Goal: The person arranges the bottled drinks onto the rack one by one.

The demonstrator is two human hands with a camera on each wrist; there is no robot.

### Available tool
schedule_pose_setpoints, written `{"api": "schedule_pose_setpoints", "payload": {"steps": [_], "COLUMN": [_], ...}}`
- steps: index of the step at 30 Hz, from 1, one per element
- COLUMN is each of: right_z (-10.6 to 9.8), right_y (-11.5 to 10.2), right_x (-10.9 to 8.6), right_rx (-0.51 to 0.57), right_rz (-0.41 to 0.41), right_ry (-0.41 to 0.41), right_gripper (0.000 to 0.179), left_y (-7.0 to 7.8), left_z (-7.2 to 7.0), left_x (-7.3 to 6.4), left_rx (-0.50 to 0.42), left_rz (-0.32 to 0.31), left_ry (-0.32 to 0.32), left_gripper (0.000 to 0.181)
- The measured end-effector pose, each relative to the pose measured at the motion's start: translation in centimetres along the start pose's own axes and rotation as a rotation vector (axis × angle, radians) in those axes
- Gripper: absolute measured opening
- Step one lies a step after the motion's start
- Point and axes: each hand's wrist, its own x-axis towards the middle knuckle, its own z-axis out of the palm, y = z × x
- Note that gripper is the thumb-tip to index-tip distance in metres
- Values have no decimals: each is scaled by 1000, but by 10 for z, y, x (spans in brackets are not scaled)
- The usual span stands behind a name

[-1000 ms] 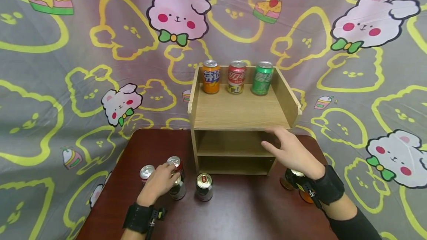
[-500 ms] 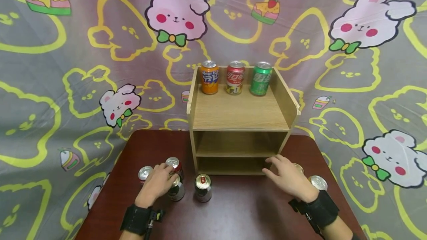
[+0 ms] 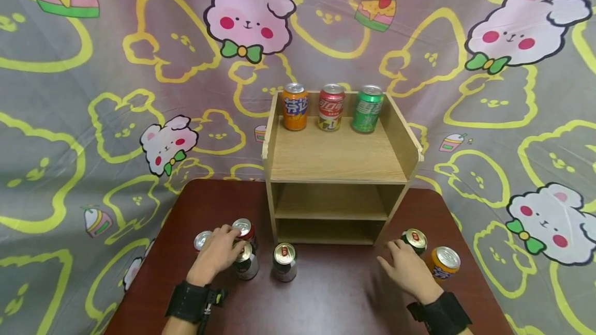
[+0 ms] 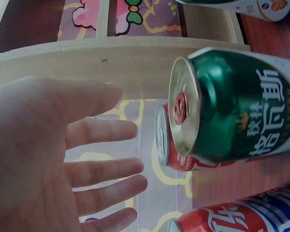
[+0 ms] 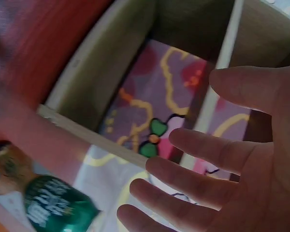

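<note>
My left hand (image 3: 215, 253) hovers over the group of cans at the table's left, its fingers straight and holding nothing. In the left wrist view a green-and-white can (image 4: 237, 106) stands beyond the fingertips, a red can (image 4: 181, 159) partly behind it, and a red-and-blue can (image 4: 246, 212) lower down. The right hand (image 3: 410, 271) is above the table's right side with spread, relaxed fingers and nothing in them. Just beyond it are a green can (image 3: 414, 242) and an orange can (image 3: 444, 263); the right wrist view shows the green can (image 5: 60, 205) apart from the fingers.
A wooden shelf unit (image 3: 337, 162) stands at the table's back. On its top are an orange can (image 3: 295, 110), a red can (image 3: 331, 110) and a green can (image 3: 368, 111). Another green-and-white can (image 3: 284, 263) stands before its left side. A patterned cloth (image 3: 112, 159) hangs behind.
My right hand has come down from the shelf's right front edge toward the table, uncovering the green and orange cans. The left hand has barely moved.
</note>
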Motion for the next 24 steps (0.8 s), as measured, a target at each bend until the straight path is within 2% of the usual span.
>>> {"api": "schedule_pose_setpoints", "payload": {"steps": [4,9,13,19,24], "right_z": [13,28,39,46,49], "right_y": [7,15,19,25,27], "right_x": [-5,-8,-10,-13,-14], "right_rx": [24,35,48,55,68], "right_rz": [48,91,116,126,114], "right_ry": [-25,-50,-60,-77,-54], "right_gripper": [40,41,39,38,32], "left_y": [-7,-23,-38,-56,-67], "left_z": [-1,-6,-11,-9,-2], "left_x": [2,4,3,-7,-12], "left_rx": [-1,-6,-23,-76,-104], "left_rz": [-10,-55,-110,-212,-239], "left_ry": [10,-6,-54,-175,-197], "left_gripper": [33,37,37,39,45]}}
